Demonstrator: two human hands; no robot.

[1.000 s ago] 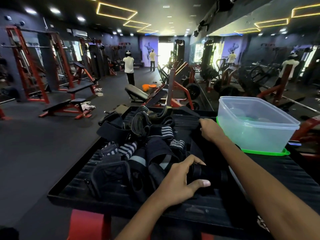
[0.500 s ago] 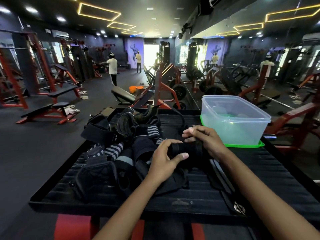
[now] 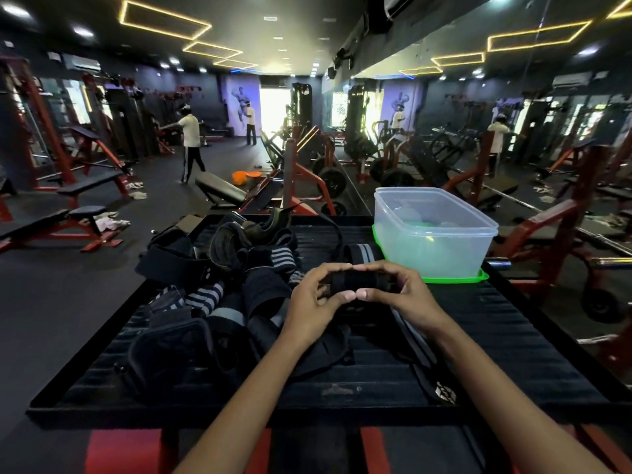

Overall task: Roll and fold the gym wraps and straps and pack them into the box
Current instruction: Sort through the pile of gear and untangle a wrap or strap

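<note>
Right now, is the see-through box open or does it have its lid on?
Open. The clear box has no lid on top; it stands on its green lid, and you can see down inside.

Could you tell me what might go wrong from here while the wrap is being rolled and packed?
The black wrap is gripped between the left hand and right hand above the mat; a loosened grip could let the roll unwind. Its tail seems to trail toward the loose strap, so it may snag. The pile of wraps lies close by the left hand and could be dragged along. The clear box looks light and may slide when loaded.
</note>
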